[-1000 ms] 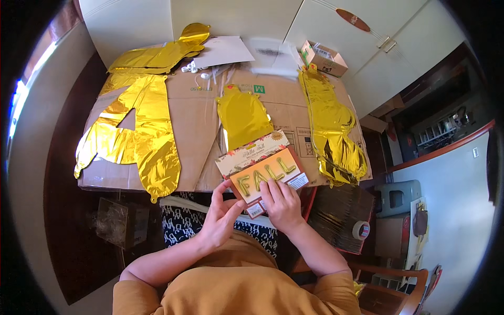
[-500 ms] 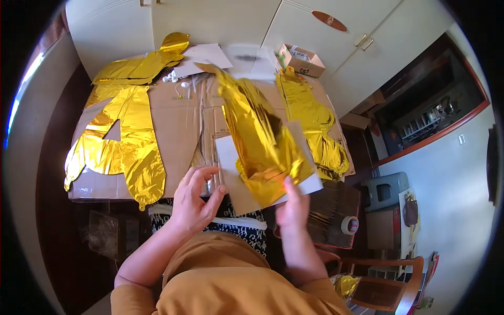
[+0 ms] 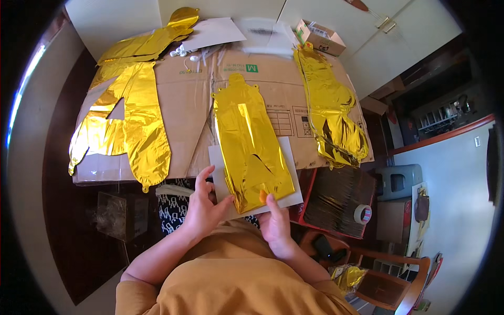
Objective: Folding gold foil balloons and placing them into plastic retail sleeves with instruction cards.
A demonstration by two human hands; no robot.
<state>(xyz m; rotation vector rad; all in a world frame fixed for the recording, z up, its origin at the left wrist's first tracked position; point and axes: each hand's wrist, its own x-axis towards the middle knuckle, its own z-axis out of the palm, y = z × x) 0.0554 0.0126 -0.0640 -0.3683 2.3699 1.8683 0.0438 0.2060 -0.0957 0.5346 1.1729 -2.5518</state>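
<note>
Foil (image 3: 245,131) extends forward, touching the right hand (image 3: 276,226).

My left hand (image 3: 202,205), index finger raised, touches a flat white rectangular card (image 3: 219,181) at eight o'clock. My right hand (image 3: 275,220) pinches the card's near edge at five, thumb on the folded, shiny gold foil balloon (image 3: 242,123) lying over it toward twelve, onto brown flattened cardboard (image 3: 184,115). Around that balloon: a gold foil balloon with a triangular opening (image 3: 144,131), nine o'clock; a white tape roll (image 3: 357,214), four.
</note>
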